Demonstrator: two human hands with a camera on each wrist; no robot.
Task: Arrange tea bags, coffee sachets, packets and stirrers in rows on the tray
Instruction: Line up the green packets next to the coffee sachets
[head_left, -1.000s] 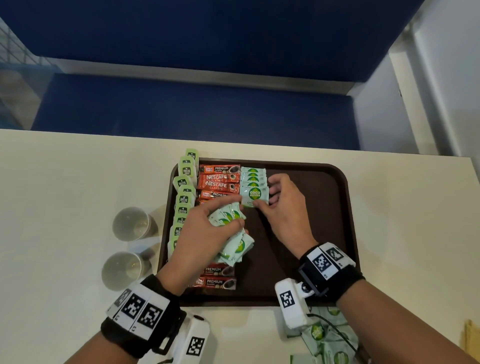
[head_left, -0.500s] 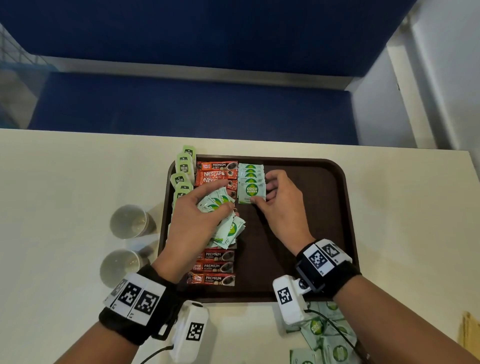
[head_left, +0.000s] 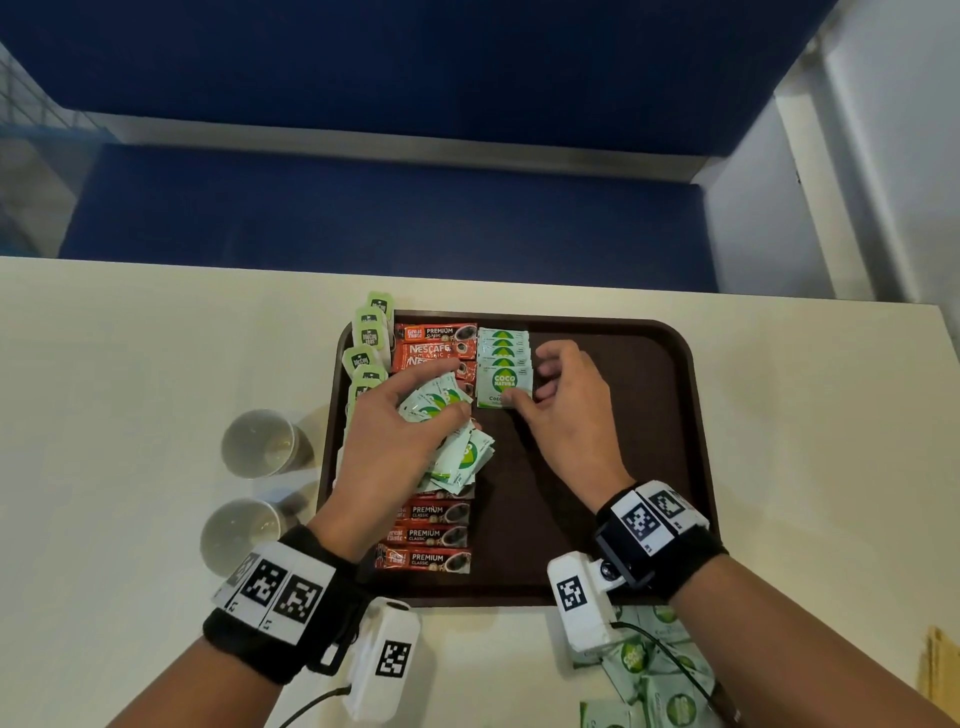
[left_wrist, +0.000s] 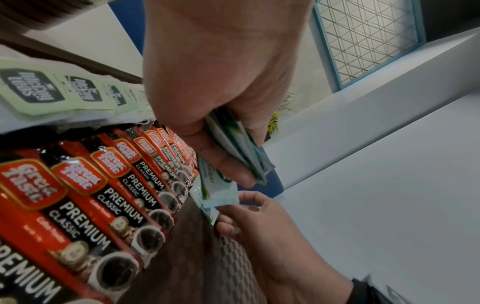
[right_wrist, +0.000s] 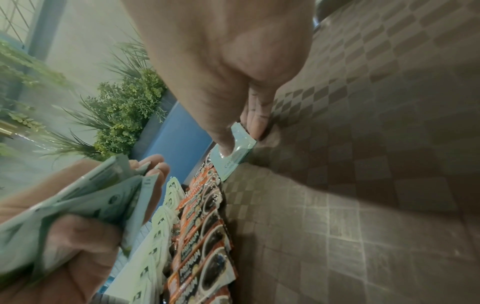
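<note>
Much of the coffee sachet row (head_left: 434, 535) is hidden in the head view beneath the left hand (head_left: 395, 441), which covers its middle; only the far and near ends show. The tea bags (head_left: 366, 345) along the tray's left rim are likewise partly covered by that hand, and several overhang the brown tray (head_left: 670, 467). More green packets (head_left: 652, 670) lie on the surface near the tray's front edge, cut off by the frame and partly behind the right wrist camera. Two cups (head_left: 257, 441) stand on the surface left of the tray. In the right wrist view the background plants are blurred and the packet print is hard to read. The left hand hovers palm down above the sachets, fingers curled round a fanned bundle of green-and-white packets (head_left: 447, 431), thumb pressed on top. The right hand (head_left: 563, 410) reaches in from the near right, wrist raised, thumb and fingers pinching the near corner of the front packet (head_left: 503, 384), which lies on the tray as the nearest of an overlapping row of like packets (head_left: 503, 343), just right of the coffee sachets.
</note>
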